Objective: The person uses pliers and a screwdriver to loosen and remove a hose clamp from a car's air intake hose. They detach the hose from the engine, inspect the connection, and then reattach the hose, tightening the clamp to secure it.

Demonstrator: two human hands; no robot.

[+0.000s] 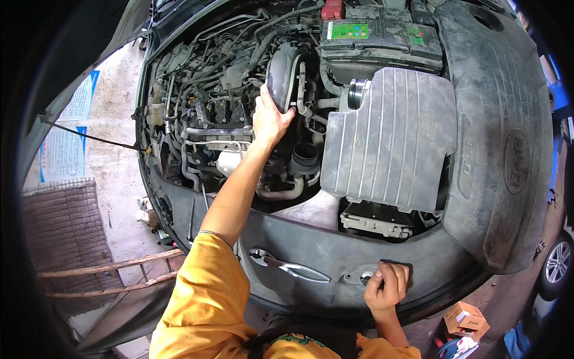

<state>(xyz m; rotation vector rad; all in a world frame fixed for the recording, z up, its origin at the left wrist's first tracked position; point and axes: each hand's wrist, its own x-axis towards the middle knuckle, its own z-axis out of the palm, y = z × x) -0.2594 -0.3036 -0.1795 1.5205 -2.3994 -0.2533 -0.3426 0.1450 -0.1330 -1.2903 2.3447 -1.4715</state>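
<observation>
1 curved, dark-grey duct (280,76) lies front to back beside the engine (222,111).

Head-worn, the single fisheye view looks down and forward across a car's engine bay (299,236), from its near edge to its far side. It is close enough for the bay to fill the middle, yet wide enough to catch a ladder (119,262) at left and a wheel (558,261) at right.

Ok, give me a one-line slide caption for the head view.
Left hand on a curved grey duct, right hand at the dark front panel, where pliers lie.
</observation>
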